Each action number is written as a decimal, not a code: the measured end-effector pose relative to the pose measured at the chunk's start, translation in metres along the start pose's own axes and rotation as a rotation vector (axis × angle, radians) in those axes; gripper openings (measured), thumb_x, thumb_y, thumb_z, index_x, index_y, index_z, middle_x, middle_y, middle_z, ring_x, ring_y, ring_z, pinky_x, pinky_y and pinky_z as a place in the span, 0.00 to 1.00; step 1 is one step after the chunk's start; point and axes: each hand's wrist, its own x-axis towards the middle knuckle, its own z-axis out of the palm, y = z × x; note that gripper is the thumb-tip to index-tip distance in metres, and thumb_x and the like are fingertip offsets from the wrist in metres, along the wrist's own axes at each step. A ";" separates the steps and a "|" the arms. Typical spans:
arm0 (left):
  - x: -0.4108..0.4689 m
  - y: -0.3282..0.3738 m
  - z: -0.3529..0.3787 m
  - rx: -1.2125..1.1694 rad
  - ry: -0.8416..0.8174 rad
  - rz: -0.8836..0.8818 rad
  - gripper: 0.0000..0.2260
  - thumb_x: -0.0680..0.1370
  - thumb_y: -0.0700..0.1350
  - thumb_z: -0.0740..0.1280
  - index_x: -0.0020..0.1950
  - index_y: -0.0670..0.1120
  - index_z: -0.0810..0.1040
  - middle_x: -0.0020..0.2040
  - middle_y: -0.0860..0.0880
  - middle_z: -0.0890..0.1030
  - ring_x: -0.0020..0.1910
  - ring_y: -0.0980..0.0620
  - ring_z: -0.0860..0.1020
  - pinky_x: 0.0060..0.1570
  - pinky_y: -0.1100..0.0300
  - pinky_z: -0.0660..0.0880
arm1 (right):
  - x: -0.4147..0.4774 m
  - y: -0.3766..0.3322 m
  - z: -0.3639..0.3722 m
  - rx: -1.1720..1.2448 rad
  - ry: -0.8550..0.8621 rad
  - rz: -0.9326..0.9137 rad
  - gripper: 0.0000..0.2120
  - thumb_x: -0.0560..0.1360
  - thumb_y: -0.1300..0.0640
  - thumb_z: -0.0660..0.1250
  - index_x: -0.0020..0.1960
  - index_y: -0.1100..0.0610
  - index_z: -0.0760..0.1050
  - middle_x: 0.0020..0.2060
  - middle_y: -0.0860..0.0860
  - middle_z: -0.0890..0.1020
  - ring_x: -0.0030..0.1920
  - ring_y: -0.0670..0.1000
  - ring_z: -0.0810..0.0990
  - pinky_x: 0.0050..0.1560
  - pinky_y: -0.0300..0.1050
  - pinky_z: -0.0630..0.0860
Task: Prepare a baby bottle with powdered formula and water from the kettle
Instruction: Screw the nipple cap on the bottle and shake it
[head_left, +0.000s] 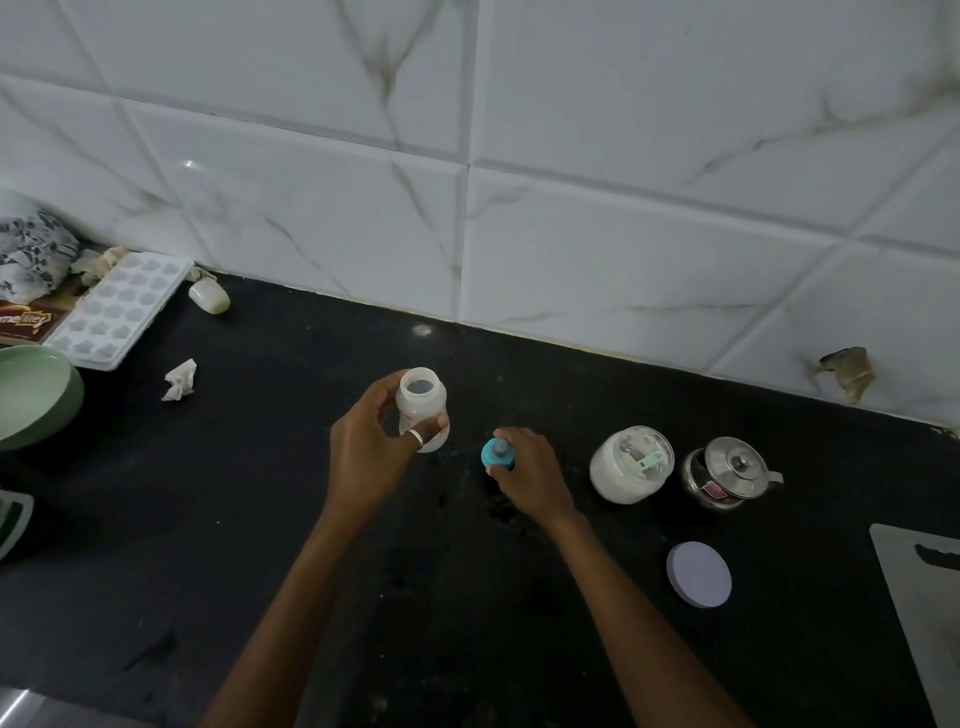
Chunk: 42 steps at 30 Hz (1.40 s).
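My left hand (371, 447) grips the open baby bottle (422, 402), a translucent white bottle standing upright on the black counter with its mouth uncovered. Just to its right, my right hand (530, 470) holds the blue teat cap (496, 453) low at the counter. Further right stands an open glass jar of white formula powder (630, 470) with a scoop inside. Beside it sits a small steel kettle (730, 480) with its lid on. The jar's pale round lid (699, 573) lies flat on the counter in front of them.
At the far left are a white ice tray (117, 306), a green bowl (34, 400), a crumpled tissue (180, 380) and patterned cloth (31, 249). A grey board (924, 597) lies at the right edge. The tiled wall (519, 208) rises behind the black counter (260, 519).
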 end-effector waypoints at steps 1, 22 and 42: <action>-0.001 0.003 0.001 -0.003 0.004 0.003 0.25 0.71 0.47 0.81 0.67 0.54 0.79 0.58 0.61 0.83 0.58 0.65 0.81 0.57 0.70 0.77 | -0.001 -0.001 -0.005 0.004 0.007 -0.008 0.23 0.74 0.62 0.74 0.68 0.56 0.75 0.66 0.52 0.78 0.67 0.52 0.74 0.64 0.40 0.69; -0.031 0.185 0.083 0.018 -0.154 0.326 0.29 0.72 0.52 0.80 0.71 0.51 0.77 0.61 0.56 0.83 0.59 0.57 0.81 0.57 0.67 0.74 | -0.098 -0.149 -0.333 -0.135 0.070 -0.425 0.22 0.74 0.60 0.77 0.66 0.50 0.78 0.61 0.44 0.80 0.59 0.46 0.80 0.57 0.38 0.80; -0.039 0.249 0.081 0.141 -0.114 0.401 0.29 0.71 0.52 0.80 0.70 0.50 0.77 0.62 0.53 0.84 0.57 0.57 0.81 0.63 0.60 0.77 | -0.111 -0.199 -0.382 -0.492 -0.131 -0.596 0.22 0.72 0.64 0.76 0.62 0.50 0.80 0.58 0.42 0.81 0.57 0.43 0.78 0.52 0.34 0.73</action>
